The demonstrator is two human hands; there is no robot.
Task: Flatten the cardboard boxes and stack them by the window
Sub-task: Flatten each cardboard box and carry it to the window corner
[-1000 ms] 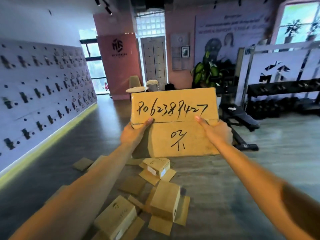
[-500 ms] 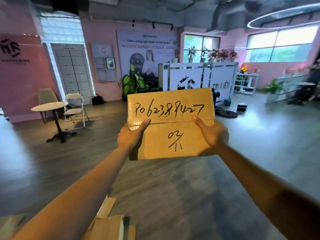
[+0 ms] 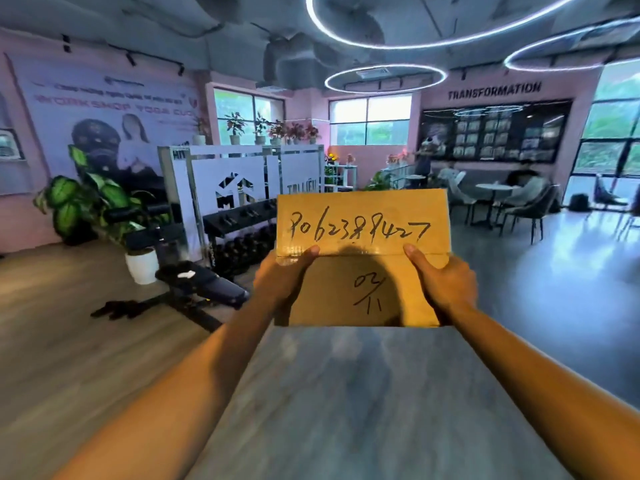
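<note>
Brown flattened cardboard box [image 3: 363,258], hand-marked with black digits, is held upright at arm's length above the grey floor [image 3: 346,393]. The left hand [image 3: 280,278] grips its left edge and the right hand [image 3: 446,282] its right edge, thumbs pressed on the front. A weight bench [image 3: 201,289] stands left of the box.
</note>
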